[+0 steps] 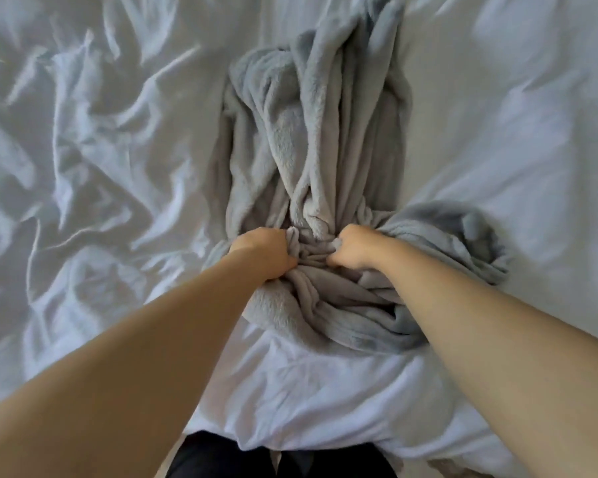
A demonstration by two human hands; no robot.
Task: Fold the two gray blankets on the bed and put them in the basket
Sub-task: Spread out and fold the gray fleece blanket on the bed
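A gray fleece blanket (pixel 311 143) lies bunched in a long crumpled heap down the middle of the bed, running from the top of the view to the near edge. My left hand (pixel 263 251) grips a handful of its folds at the heap's near end. My right hand (pixel 351 248) grips another handful right beside it, a few fingers' width away. More gray fleece (pixel 442 243) is piled to the right of my right wrist; I cannot tell whether it is a second blanket. No basket is in view.
The white bed sheet (pixel 83 167) is heavily wrinkled on the left and smoother on the right (pixel 515 115). The bed's near edge (pixel 290 439) hangs just in front of my dark trouser legs (pixel 221 457).
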